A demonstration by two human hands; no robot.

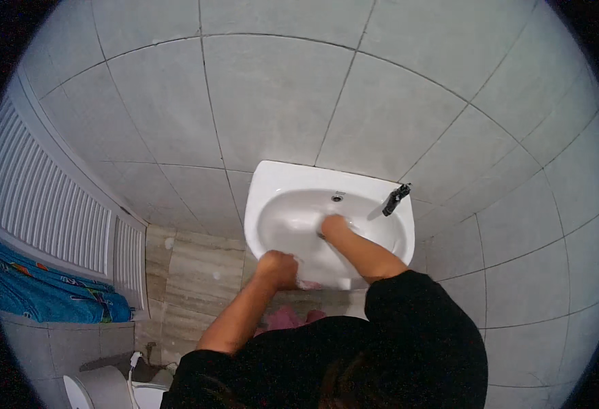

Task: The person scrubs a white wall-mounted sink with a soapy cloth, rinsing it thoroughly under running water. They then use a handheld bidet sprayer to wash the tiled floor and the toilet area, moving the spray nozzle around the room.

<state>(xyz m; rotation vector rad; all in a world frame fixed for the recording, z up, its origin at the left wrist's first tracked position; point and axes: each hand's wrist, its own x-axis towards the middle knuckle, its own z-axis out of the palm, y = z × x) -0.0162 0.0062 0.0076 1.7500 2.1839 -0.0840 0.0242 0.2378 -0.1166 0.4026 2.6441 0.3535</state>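
A white ceramic washbasin (pixel 262 187) is fixed to the tiled wall in front of me. My right hand (pixel 334 225) reaches down into its bowl, beside the dark edge of the drain (pixel 321 236). That hand's fingers are turned down and hidden, so whether they grip anything does not show. Over the basin's front left rim, my left hand (pixel 279 268) is closed in a fist. What it holds, if anything, is hidden. A small pinkish patch (pixel 308 284) shows on the front rim beside it; its kind is unclear.
A black tap (pixel 396 199) stands at the basin's right corner. On the left, a blue patterned towel (pixel 54 286) hangs by a white louvred door (pixel 47 184). A white toilet (pixel 105 388) is at the lower left. Pink fabric (pixel 284 318) shows below the basin.
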